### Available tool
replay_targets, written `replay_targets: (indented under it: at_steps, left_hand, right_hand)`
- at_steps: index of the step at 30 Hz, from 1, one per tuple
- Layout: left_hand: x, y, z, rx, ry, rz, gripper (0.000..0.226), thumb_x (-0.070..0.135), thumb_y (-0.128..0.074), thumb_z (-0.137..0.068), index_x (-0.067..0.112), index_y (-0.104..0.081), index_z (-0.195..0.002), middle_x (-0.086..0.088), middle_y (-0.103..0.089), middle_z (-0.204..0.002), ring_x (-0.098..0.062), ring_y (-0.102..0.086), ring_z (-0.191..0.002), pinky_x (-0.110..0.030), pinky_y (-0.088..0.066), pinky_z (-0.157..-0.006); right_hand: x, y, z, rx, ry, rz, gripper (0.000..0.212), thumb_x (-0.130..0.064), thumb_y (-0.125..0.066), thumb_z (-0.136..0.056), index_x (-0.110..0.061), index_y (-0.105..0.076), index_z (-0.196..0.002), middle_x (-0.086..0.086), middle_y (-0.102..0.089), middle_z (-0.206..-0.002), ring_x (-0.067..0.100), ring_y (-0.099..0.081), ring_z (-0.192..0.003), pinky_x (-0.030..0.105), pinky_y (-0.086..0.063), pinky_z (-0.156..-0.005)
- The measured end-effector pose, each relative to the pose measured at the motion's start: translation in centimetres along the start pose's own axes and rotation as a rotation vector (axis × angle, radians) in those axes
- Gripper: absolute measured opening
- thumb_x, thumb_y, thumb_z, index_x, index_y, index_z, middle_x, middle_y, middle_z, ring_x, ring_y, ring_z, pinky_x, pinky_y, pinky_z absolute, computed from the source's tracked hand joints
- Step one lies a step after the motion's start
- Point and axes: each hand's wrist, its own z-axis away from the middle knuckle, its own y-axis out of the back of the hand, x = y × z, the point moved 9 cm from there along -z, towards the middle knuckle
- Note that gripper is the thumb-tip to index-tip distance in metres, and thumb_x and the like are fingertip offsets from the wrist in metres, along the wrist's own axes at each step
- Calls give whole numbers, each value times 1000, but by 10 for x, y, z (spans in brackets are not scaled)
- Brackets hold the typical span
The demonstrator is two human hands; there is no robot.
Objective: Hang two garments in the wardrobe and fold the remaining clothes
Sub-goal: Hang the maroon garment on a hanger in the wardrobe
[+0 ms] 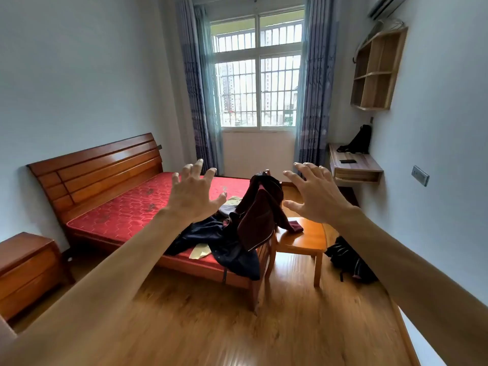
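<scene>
Hands: 2, left hand [194,192] and right hand [315,194], fingers spread, holding nothing. Maroon jacket [260,207] draped on chair [306,235] back, ahead between them, seemingly nearer my right; navy clothes [208,236] on bed [132,204].

Glossy reddish wooden headboard [105,165] above a red quilted cloth mattress [126,207]. Soft matt cloth: a maroon garment [260,207] draped on a glossy orange wooden chair [303,239], a navy garment [206,236] at the mattress's near corner. Polished wooden floor [211,326] shines; pale wooden wall shelf [377,70] looks matt.

Left hand [194,196], right hand [315,199]: seemingly sleeveless.
</scene>
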Motion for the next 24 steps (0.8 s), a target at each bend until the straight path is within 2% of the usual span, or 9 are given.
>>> replay_targets:
  at_steps: [3, 6, 8, 11, 15, 20, 24]
  left_hand:
    - [-28, -12, -19, -1, 2, -39, 80, 66, -49, -89, 22, -30, -153, -16, -20, -162, -36, -23, -147, -61, -25, -116]
    - [-54, -30, -33, -15, -11, -36, 78, 63, -52, -88, 19, -33, -150, -17, -34, -155, -36, -32, -142, -57, -30, -115]
    - [-71, -40, -38, -7, -12, -21, 74, 58, -57, -88, 15, -39, -147, -17, -49, -142, -35, -43, -133, -52, -36, -111]
    - [-94, -61, -45, -8, -2, 25, 66, 49, -61, -89, 9, -47, -141, -17, -60, -125, -34, -53, -118, -46, -45, -101]
    - [-119, -94, -56, -56, 13, 107, 71, 43, -65, -89, 10, -39, -146, -17, -57, -128, -35, -54, -118, -44, -51, -96]
    - [-140, -142, -80, -170, 78, 155, 74, 47, -60, -92, 15, -32, -152, -14, -45, -146, -36, -43, -134, -48, -44, -104]
    - [-152, -185, -114, -242, 116, 192, 73, 47, -60, -92, 16, -31, -152, -13, -41, -150, -35, -42, -136, -50, -47, -104]
  right_hand:
    - [-14, -9, -32, -29, 1, -47, 86, -62, -62, -86, -27, -25, -156, 9, -16, -164, 31, -12, -152, 54, -14, -121]
    - [-30, -19, -61, -59, -3, -103, 91, -59, -65, -85, -27, -20, -157, 8, -11, -165, 30, -9, -152, 53, -16, -120]
    - [-39, -27, -75, -65, -14, -123, 89, -54, -67, -86, -25, -21, -157, 9, -13, -165, 30, -14, -151, 52, -20, -119]
    - [-51, -42, -96, -49, -23, -152, 79, -45, -66, -90, -22, -27, -155, 9, -25, -161, 31, -32, -145, 50, -30, -117]
    - [-58, -69, -121, -36, -36, -160, 70, -42, -63, -93, -19, -34, -152, 8, -41, -152, 31, -42, -138, 47, -31, -116]
    - [-61, -120, -155, -100, -37, -215, 70, -43, -61, -93, -19, -33, -153, 10, -39, -153, 32, -38, -140, 47, -31, -116]
    - [-60, -162, -188, -134, -30, -288, 69, -41, -61, -94, -21, -33, -153, 9, -36, -156, 31, -32, -144, 47, -27, -117]
